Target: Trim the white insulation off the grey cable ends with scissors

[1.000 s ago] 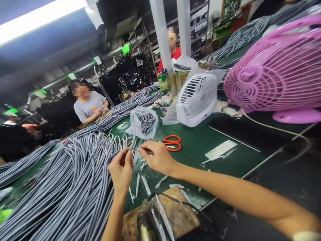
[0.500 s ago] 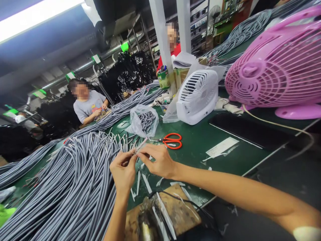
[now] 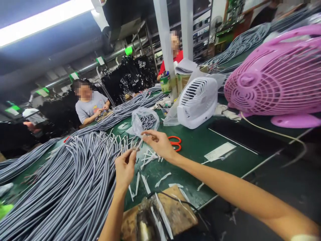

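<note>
My left hand (image 3: 126,165) is pinched around the end of a grey cable, beside a large bundle of grey cables (image 3: 75,167). From its fingertips a thin pale strand (image 3: 139,144) runs up to my right hand (image 3: 156,142), whose thumb and index finger are closed near its upper end. Just beyond my right hand lies a clear plastic bag (image 3: 145,122) of small grey pieces. Red-handled scissors (image 3: 176,143) are partly hidden behind my right hand. White strips (image 3: 150,157) are scattered on the green table below it.
A white fan (image 3: 198,102) and a pink fan (image 3: 271,77) stand on the green table (image 3: 185,170). A stained wooden board (image 3: 178,214) lies at the front edge, with a dark cord across it. A person in grey (image 3: 91,107) and one in red (image 3: 175,55) are across the table.
My right hand has moved up and away from my left hand, and now covers part of the scissors. The pale strand shows between the hands. The view has shifted slightly.
</note>
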A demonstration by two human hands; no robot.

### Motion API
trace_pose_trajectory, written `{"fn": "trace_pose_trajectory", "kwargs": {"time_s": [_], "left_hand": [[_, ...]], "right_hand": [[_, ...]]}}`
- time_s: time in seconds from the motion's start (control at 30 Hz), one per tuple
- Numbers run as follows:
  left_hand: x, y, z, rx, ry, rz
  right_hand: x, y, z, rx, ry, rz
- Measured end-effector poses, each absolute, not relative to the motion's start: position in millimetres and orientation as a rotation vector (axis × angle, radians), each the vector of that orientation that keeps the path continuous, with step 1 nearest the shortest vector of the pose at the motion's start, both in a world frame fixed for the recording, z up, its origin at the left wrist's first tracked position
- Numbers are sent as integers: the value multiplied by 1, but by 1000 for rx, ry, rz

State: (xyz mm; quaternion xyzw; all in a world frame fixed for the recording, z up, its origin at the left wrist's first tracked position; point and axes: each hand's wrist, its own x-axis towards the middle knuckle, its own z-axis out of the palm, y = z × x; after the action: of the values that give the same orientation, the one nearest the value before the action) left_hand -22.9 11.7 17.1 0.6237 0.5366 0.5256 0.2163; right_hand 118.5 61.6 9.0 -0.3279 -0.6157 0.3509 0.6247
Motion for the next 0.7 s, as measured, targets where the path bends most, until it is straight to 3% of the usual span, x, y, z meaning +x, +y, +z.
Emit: {"fn": "trace_pose_trajectory", "kwargs": {"time_s": [0.27, 0.5, 0.7], "left_hand": [[-12, 6, 8, 1839, 1522, 1786], [-21, 18, 11, 1258, 1189, 1861], [-41, 14, 29, 1174, 1174, 2303]], "right_hand": [[115, 57, 6, -810, -1456, 819], [115, 74, -1, -904, -1269, 992], [118, 72, 1, -949, -1202, 932]]}}
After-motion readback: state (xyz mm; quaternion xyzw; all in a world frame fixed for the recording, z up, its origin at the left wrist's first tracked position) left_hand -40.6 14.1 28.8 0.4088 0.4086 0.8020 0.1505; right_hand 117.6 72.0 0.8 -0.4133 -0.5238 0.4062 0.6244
